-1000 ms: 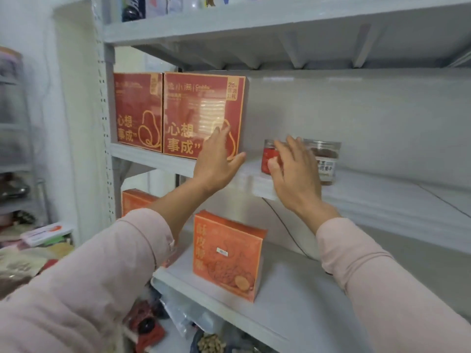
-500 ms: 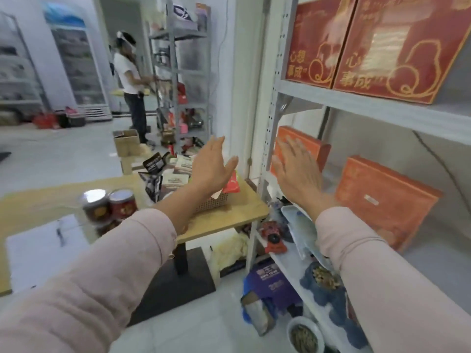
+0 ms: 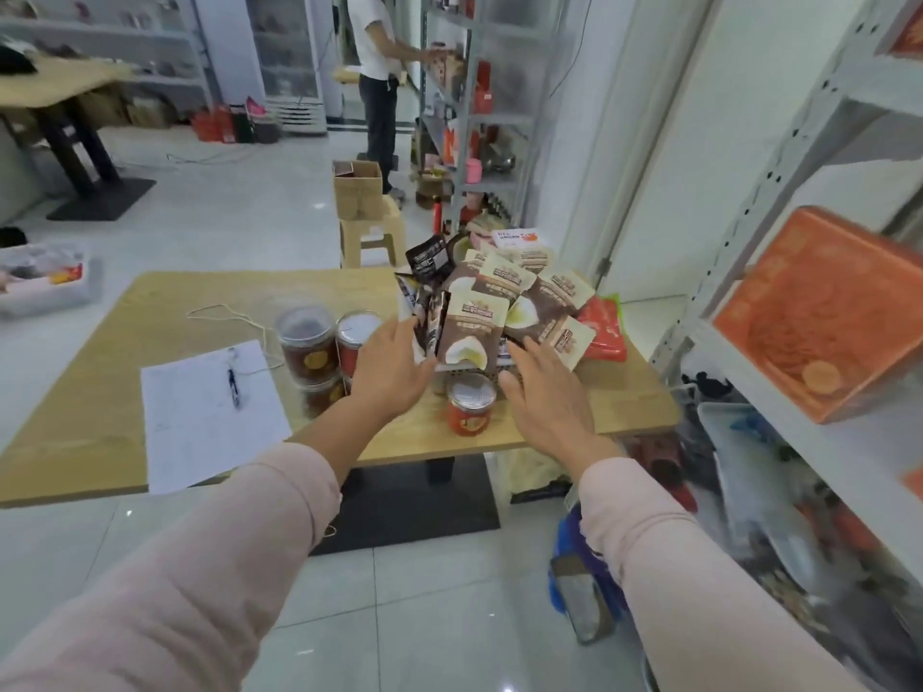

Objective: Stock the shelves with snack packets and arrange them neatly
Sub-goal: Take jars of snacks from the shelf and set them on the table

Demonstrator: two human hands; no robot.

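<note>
Fingers (image 3: 402, 337) of the left hand (image 3: 394, 377) are straight and spread, grasping nothing, and their tips reach the left edge of the snack packets (image 3: 474, 332) (touching or not, I cannot tell). The right hand (image 3: 549, 402) is also released and flat, at the right edge of the same pile. The packets are heaped in a white basket (image 3: 467, 378) on the wooden table (image 3: 125, 367). Just in front of the basket stands a red jar (image 3: 469, 412). Left of the basket are clear jars (image 3: 307, 342), and further left a paper sheet (image 3: 210, 417) with a pen (image 3: 233, 384).
</note>
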